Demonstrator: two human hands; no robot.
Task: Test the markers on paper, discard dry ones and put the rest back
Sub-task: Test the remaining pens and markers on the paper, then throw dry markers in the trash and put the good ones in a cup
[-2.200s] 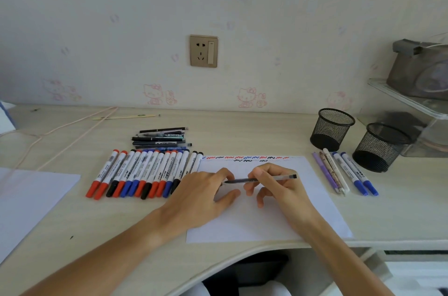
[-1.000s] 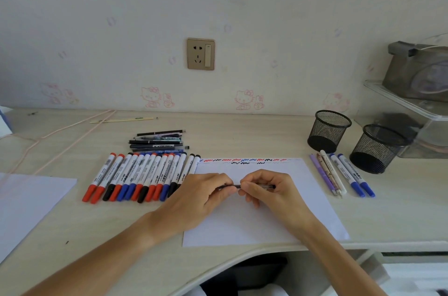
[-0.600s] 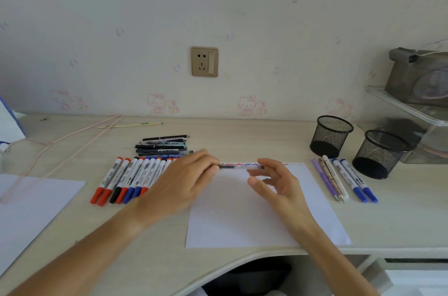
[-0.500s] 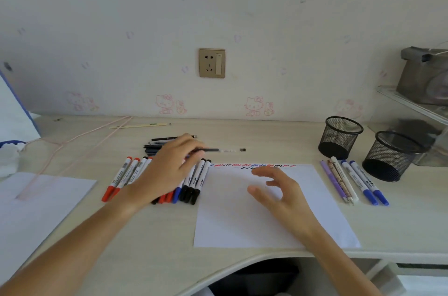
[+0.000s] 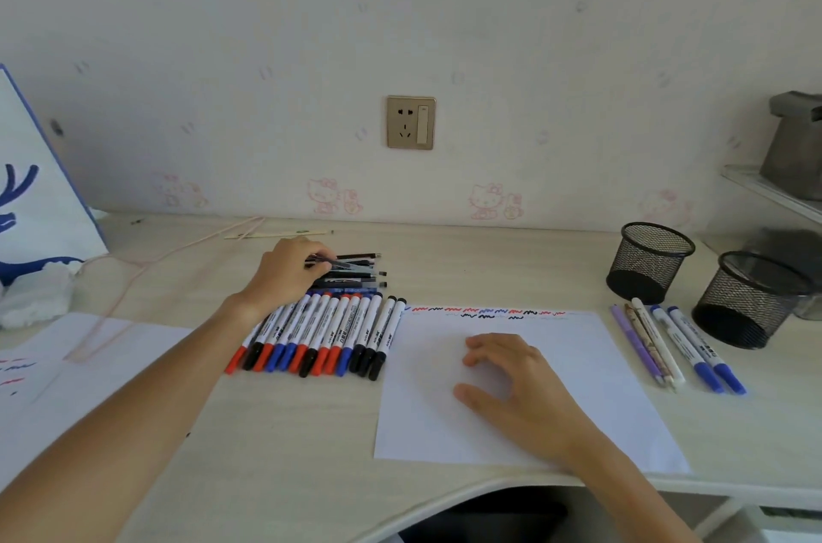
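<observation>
— Judging by the squiggles along the far edge of the paper (image 5: pixel 511 387), well into the testing: red, blue and black marks in a row, a few more in a second line beneath.

— And the markers?

— Mostly laid out on the table (image 5: pixel 289 453). Row of capped markers (image 5: pixel 320 335) side by side just left of the paper, red, blue and black caps toward the near edge. Behind that row, a stack of thin dark pens (image 5: pixel 351 273), lying crosswise.

— Left hand (image 5: pixel 284 271)?

— Reaching to that stack, fingers curled round one thin dark pen at the top (being set down or picked up, impossible to say from this alone).

— Right hand (image 5: pixel 511 382)?

— Resting on the paper, fingers loosely bent, holding nothing.

— Anything put back yet?

— Seemingly not. Two black mesh cups (image 5: pixel 649 262) at the right, both apparently empty (insides only partly visible). Five more pens (image 5: pixel 667 347) lying between the paper and the cups: purple, patterned, white, two blue-capped.

— So what's left?

— Probably more testing, then the sorting. No discard spot identifiable; dry ones not distinguishable from good ones here.
</observation>
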